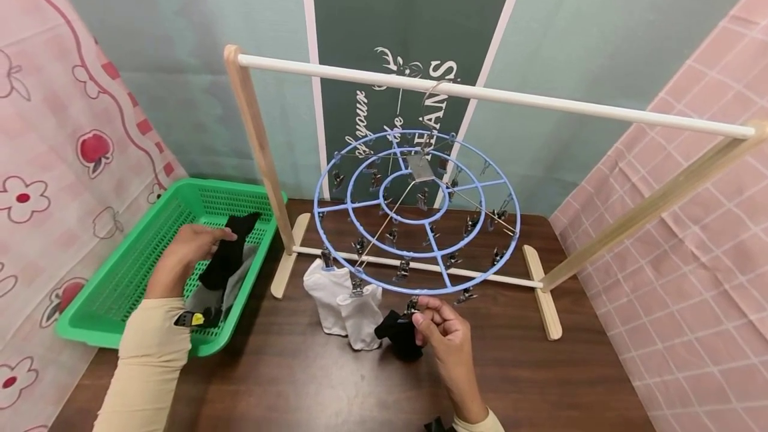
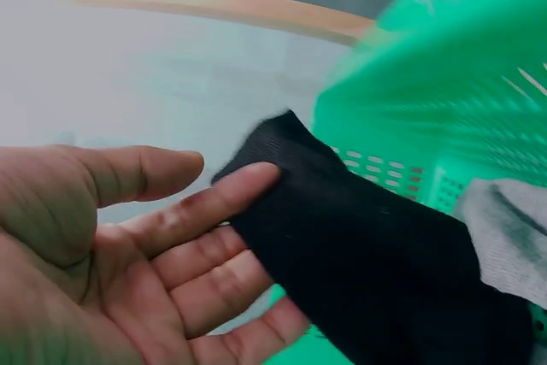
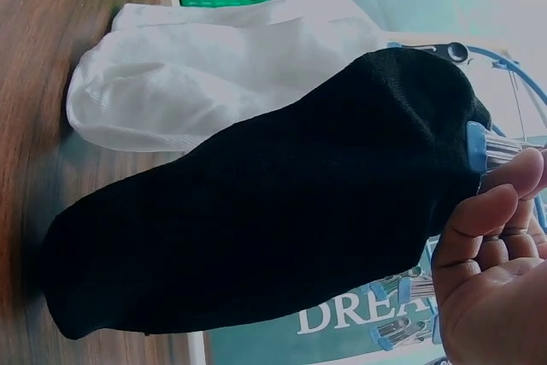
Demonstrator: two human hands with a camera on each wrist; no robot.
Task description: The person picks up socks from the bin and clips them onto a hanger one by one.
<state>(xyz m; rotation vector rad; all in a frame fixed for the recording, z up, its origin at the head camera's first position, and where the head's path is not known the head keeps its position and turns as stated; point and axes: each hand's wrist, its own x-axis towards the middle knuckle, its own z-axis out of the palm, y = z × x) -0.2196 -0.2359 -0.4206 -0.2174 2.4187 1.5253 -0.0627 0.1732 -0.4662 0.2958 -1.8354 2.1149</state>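
Observation:
My right hand (image 1: 447, 335) is at the front edge of the round blue drying hanger (image 1: 474, 283), its fingers curled about a metal clip (image 3: 500, 150) with a blue tip. That clip bites the top of a black sock (image 3: 256, 203), which hangs down beside two white socks (image 1: 327, 299) on neighbouring clips. Over the green basket (image 1: 96, 312), my left hand (image 1: 195, 245) touches another black sock (image 2: 342, 245). In the left wrist view its fingers are extended against the fabric, with the thumb (image 2: 145, 173) standing apart.
The hanger hooks onto the white rail (image 1: 336, 73) of a wooden rack (image 1: 258, 132). Several unused clips dangle from its rings. Grey socks (image 1: 237, 282) lie in the basket on the left. Printed cloths (image 1: 690, 205) enclose the brown table (image 1: 336, 392).

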